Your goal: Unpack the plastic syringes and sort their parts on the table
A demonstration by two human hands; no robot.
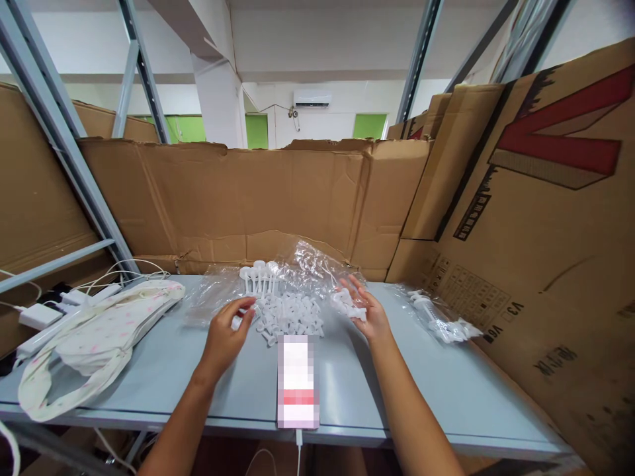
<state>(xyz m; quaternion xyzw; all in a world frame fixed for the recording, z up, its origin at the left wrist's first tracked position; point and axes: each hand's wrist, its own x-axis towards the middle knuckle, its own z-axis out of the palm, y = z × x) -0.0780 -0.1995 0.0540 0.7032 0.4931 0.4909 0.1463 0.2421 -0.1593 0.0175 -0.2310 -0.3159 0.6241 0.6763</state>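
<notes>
A pile of small white plastic pieces [292, 316] lies in the middle of the grey table. My left hand [229, 330] is at the pile's left edge, its thumb and fingers curled round a small white piece. Palm up, my right hand [372, 314] cradles several of the same small white pieces [348, 304] to the right of the pile, its fingers partly spread. Behind the pile, white long-stemmed pieces with round heads [259, 277] lie in a row on clear plastic bags [312, 268].
A phone with a blurred screen [298, 383] and plugged-in cable lies in front of the pile. On the right is a clear bag of white parts [441, 320]. A pale cloth bag [104, 337] and a power strip [52, 330] sit left. Cardboard walls [258, 198] enclose the table.
</notes>
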